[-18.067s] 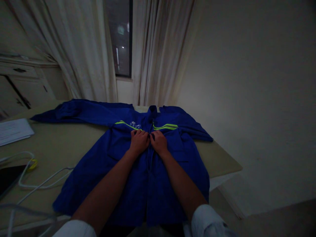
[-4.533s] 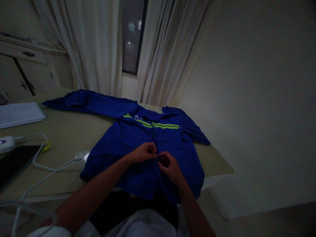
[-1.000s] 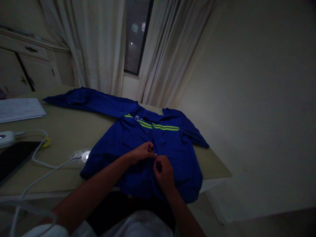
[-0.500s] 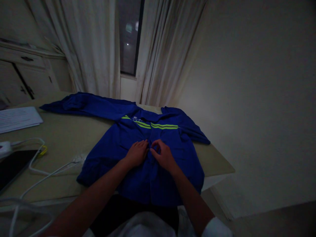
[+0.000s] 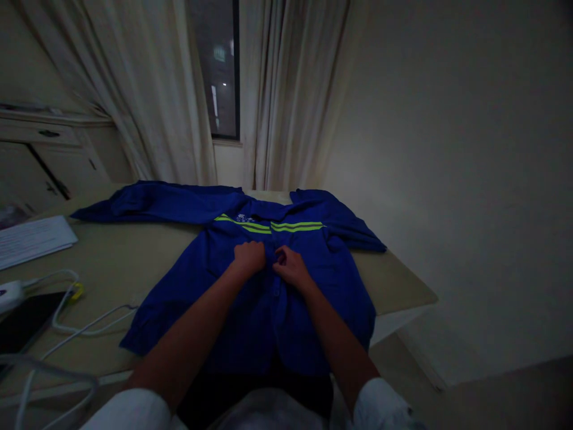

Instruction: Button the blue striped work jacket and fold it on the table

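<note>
A blue jacket [image 5: 179, 298] with yellow-green chest stripes lies spread front up on the table, its sleeves stretched out to either side. At the middle of its front opening, my left hand [image 5: 250, 257] is closed on the jacket's edge, fingers curled under. Just to the right, my right hand [image 5: 292, 264] pinches the other side of the opening between thumb and fingers. The two hands are close together but apart. A button shows on the front edge below them. What exactly lies between the fingertips is too dark to make out.
On the table [image 5: 165, 245] at left lie printed papers [image 5: 36, 239], a black phone [image 5: 31, 319], a white plug [image 5: 9, 295] and white cables [image 5: 62, 325]. Behind stand curtains [image 5: 290, 89] beside a window, and a cabinet [image 5: 49, 149]. A wall [image 5: 470, 179] rises at right.
Both hands have moved slightly up the jacket's front opening, toward the stripes. My left hand went from lying fairly flat to curled. The view has shifted a little.
</note>
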`<state>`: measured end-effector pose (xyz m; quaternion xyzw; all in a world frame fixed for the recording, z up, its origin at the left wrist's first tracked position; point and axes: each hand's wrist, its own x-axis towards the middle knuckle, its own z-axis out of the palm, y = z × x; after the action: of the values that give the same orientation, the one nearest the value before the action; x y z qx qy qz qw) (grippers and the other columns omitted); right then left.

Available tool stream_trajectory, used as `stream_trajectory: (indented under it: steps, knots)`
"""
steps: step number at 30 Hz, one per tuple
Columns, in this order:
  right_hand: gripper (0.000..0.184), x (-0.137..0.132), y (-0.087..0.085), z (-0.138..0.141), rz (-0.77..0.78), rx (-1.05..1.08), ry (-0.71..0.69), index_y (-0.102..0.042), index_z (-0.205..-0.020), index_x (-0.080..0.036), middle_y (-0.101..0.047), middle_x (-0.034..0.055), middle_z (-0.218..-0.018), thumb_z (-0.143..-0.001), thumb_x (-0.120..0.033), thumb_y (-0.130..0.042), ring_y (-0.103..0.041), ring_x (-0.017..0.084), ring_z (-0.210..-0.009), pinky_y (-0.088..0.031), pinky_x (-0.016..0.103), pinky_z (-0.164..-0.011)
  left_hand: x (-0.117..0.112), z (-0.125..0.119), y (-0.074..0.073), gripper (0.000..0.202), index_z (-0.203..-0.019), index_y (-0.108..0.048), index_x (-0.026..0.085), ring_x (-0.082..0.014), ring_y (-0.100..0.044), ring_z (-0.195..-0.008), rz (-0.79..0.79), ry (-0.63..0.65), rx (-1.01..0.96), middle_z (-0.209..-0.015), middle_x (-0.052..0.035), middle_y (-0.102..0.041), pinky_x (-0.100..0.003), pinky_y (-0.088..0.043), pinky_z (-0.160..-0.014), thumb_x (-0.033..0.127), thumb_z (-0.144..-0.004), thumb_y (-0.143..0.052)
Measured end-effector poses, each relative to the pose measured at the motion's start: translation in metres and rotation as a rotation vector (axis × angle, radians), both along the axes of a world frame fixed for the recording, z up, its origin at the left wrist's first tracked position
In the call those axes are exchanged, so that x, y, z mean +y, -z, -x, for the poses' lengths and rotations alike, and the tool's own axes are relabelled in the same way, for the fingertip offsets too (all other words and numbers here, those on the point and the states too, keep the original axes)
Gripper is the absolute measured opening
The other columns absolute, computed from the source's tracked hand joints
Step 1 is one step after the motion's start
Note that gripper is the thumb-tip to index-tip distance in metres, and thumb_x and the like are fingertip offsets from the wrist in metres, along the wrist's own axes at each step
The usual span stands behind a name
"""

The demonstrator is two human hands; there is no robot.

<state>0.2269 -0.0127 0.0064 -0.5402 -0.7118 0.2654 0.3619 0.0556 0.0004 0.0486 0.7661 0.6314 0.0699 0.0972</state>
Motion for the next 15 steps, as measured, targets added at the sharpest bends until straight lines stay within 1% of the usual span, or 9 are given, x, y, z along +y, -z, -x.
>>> stream_trajectory:
  steps: [2,3,4,5,6,8,10,12,15]
  knots:
    - [0.031,0.002,0.001,-0.008,0.059,0.205,0.021,-0.063,-0.098,-0.022,-0.064,-0.0039,-0.074,-0.067,-0.02,-0.064,-0.056,0.014,-0.061,-0.04,0.025,-0.06,0.003,-0.003,0.01,0.034,-0.118,-0.067,0.01,-0.0378,-0.064,-0.115,-0.1,-0.048,0.0,-0.118,-0.0261,-0.068,-0.051,-0.046,-0.095,0.02,-0.095,-0.044]
    - [0.032,0.004,0.001,-0.012,0.093,0.305,0.025,-0.061,-0.098,-0.022,-0.063,-0.0045,-0.072,-0.066,-0.021,-0.063,-0.054,0.013,-0.059,-0.039,0.024,-0.058,0.002,-0.002,0.016,0.034,-0.118,-0.066,0.01,-0.0357,-0.063,-0.114,-0.159,-0.047,-0.017,-0.119,-0.0241,-0.068,-0.049,-0.046,-0.095,0.022,-0.097,-0.042]
    - [0.034,0.005,0.0,-0.015,0.124,0.389,0.03,-0.06,-0.099,-0.021,-0.062,-0.0052,-0.071,-0.065,-0.022,-0.063,-0.053,0.013,-0.058,-0.038,0.023,-0.056,0.002,0.0,0.021,0.033,-0.117,-0.066,0.012,-0.0332,-0.062,-0.113,-0.213,-0.014,-0.051,-0.118,-0.0214,-0.068,-0.046,-0.046,-0.094,0.024,-0.099,-0.041]
    - [0.036,0.006,0.0,-0.017,0.148,0.455,0.036,-0.059,-0.099,-0.021,-0.062,-0.0058,-0.07,-0.064,-0.024,-0.064,-0.052,0.012,-0.057,-0.038,0.023,-0.055,0.002,0.004,0.025,0.032,-0.114,-0.068,0.014,-0.0306,-0.062,-0.11,-0.248,0.047,-0.095,-0.115,-0.0184,-0.069,-0.043,-0.046,-0.094,0.026,-0.099,-0.042]
    - [0.038,0.006,-0.001,-0.018,0.168,0.506,0.04,-0.059,-0.1,-0.021,-0.061,-0.0062,-0.069,-0.063,-0.025,-0.065,-0.051,0.012,-0.056,-0.037,0.023,-0.055,0.001,0.008,0.028,0.03,-0.111,-0.069,0.016,-0.0284,-0.062,-0.107,-0.251,0.131,-0.142,-0.113,-0.0154,-0.07,-0.041,-0.046,-0.094,0.028,-0.099,-0.045]
    - [0.04,0.006,-0.002,-0.019,0.192,0.572,0.031,-0.059,-0.1,-0.021,-0.061,-0.0064,-0.069,-0.062,-0.027,-0.07,-0.051,0.011,-0.056,-0.038,0.023,-0.055,0.002,0.016,0.031,0.024,-0.108,-0.072,0.021,-0.0264,-0.06,-0.108,-0.189,0.314,-0.216,-0.114,-0.0106,-0.07,-0.039,-0.044,-0.096,0.033,-0.096,-0.055]
    - [0.042,0.005,-0.003,-0.018,0.193,0.615,0.007,-0.06,-0.1,-0.021,-0.062,-0.0059,-0.07,-0.062,-0.03,-0.074,-0.053,0.012,-0.058,-0.04,0.023,-0.058,0.002,0.021,0.031,0.024,-0.109,-0.074,0.026,-0.027,-0.06,-0.111,-0.108,0.425,-0.236,-0.119,-0.0077,-0.069,-0.039,-0.044,-0.097,0.037,-0.089,-0.066]
    - [0.044,0.004,-0.002,-0.017,0.188,0.628,-0.026,-0.06,-0.101,-0.022,-0.064,-0.0053,-0.072,-0.062,-0.031,-0.077,-0.055,0.013,-0.061,-0.043,0.025,-0.062,0.003,0.022,0.029,0.023,-0.108,-0.076,0.028,-0.0278,-0.061,-0.11,-0.069,0.447,-0.223,-0.118,-0.0069,-0.07,-0.039,-0.045,-0.094,0.036,-0.087,-0.07]
    - [0.046,0.002,-0.001,-0.017,0.177,0.602,-0.056,-0.058,-0.103,-0.023,-0.066,-0.0041,-0.076,-0.062,-0.032,-0.077,-0.058,0.014,-0.065,-0.045,0.026,-0.066,0.005,0.021,0.028,0.016,-0.099,-0.077,0.025,-0.0263,-0.064,-0.102,-0.051,0.436,-0.272,-0.107,-0.0068,-0.072,-0.036,-0.046,-0.089,0.029,-0.086,-0.068]
